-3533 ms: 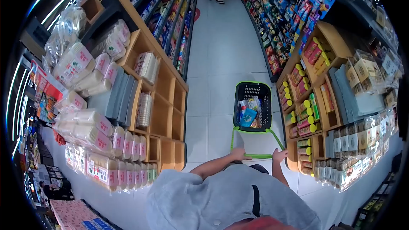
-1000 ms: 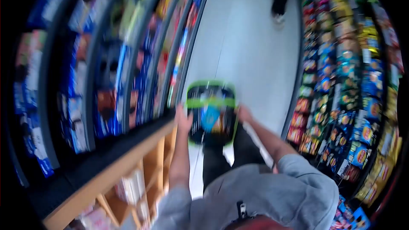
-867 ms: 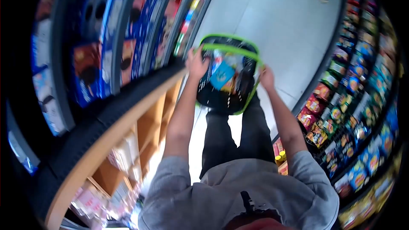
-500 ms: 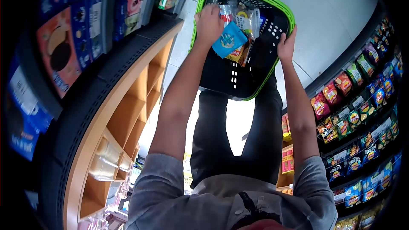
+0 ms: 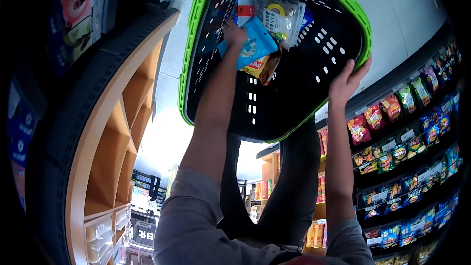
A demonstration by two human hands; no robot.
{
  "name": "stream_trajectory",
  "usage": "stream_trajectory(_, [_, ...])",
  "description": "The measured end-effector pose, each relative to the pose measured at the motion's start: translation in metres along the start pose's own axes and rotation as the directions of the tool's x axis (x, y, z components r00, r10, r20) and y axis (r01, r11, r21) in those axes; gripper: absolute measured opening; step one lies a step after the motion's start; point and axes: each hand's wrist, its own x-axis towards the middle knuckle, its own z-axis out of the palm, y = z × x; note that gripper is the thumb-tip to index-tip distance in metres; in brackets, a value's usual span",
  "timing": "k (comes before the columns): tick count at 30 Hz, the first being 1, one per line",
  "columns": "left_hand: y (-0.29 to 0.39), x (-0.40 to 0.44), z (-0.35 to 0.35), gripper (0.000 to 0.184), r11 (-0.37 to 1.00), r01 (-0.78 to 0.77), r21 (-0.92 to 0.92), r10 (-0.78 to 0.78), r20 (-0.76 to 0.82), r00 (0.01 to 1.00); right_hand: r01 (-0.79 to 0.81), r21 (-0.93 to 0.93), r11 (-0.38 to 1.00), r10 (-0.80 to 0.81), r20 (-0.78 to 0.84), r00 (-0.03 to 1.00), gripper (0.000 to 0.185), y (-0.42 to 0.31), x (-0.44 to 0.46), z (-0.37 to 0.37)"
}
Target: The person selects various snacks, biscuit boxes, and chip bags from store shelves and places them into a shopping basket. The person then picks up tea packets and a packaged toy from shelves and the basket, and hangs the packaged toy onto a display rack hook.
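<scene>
A black shopping basket (image 5: pixel 294 103) with a bright green rim is tilted in front of my legs. My right hand (image 5: pixel 345 84) grips its right rim, with the thumb on the inner side and the fingers outside. Inside the basket, my left hand (image 5: pixel 234 34) lies over the left part of a light blue packet (image 5: pixel 260 44). Its fingers look curled, and whatever is in them is hidden. Beside the blue packet are a clear snack bag (image 5: pixel 282 19) with white labels, a yellow-brown Lay's chip bag (image 5: pixel 258 67) and a white-and-red package (image 5: pixel 245 10).
A wooden shelf unit (image 5: pixel 110 159) with open compartments curves along my left, dark racks of packaged snacks above it. Along my right, a rack holds rows of chip bags (image 5: pixel 390 108). Grey floor tiles (image 5: pixel 397 14) show beyond the basket.
The basket has come closer and appears larger. My left hand has moved from its left rim down inside, over the blue packet. My right hand stays on the right rim.
</scene>
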Motion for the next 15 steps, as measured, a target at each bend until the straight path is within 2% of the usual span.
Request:
stream_trajectory(1, [0.02,-0.01,-0.008,0.06,0.985,0.143,-0.099,-0.144,0.001,0.99,0.028,-0.025,0.999,-0.028,-0.007,1.0,0.052,0.002,0.0,0.001])
stream_trajectory(4, [0.038,-0.017,-0.003,0.063,0.938,0.339,-0.077,-0.34,0.001,0.94,0.013,-0.035,0.999,-0.012,0.011,1.0,0.052,0.006,-0.001,0.0])
stream_trajectory(5, [0.028,-0.005,0.007,0.065,0.896,0.426,-0.128,-0.42,0.077,0.904,-0.002,-0.024,1.0,0.003,0.022,1.0,0.053,0.005,-0.002,0.0])
stream_trajectory(6, [0.017,-0.001,0.018,0.068,0.927,0.375,0.024,-0.376,0.073,0.924,0.019,-0.03,0.999,-0.019,0.023,1.0,0.053,0.006,-0.001,0.0])
stream_trajectory(8, [0.026,-0.01,-0.009,0.072,0.935,0.315,0.162,-0.338,0.141,0.93,0.019,-0.035,0.999,-0.018,0.025,1.0,0.053,0.008,-0.001,-0.001])
stream_trajectory(9, [0.014,-0.005,-0.006,0.08,0.948,0.219,0.229,-0.25,0.117,0.961,0.01,-0.035,0.999,-0.009,0.028,1.0,0.053,0.007,-0.001,-0.001])
stream_trajectory(12, [0.014,-0.017,-0.004,0.087,0.945,0.131,0.299,-0.147,0.033,0.989,-0.003,-0.04,0.999,0.004,0.03,1.0,0.053,0.003,-0.002,0.0])
stream_trajectory(13, [0.006,-0.02,0.007,0.091,0.964,0.108,0.242,-0.113,0.004,0.994,0.006,-0.051,0.999,-0.004,0.029,1.0,0.053,0.004,-0.002,0.0])
stream_trajectory(15, [-0.006,-0.014,0.019,0.09,0.992,0.07,0.107,-0.077,0.061,0.995,0.011,-0.048,0.999,-0.009,0.035,0.999,0.053,0.009,-0.002,-0.001])
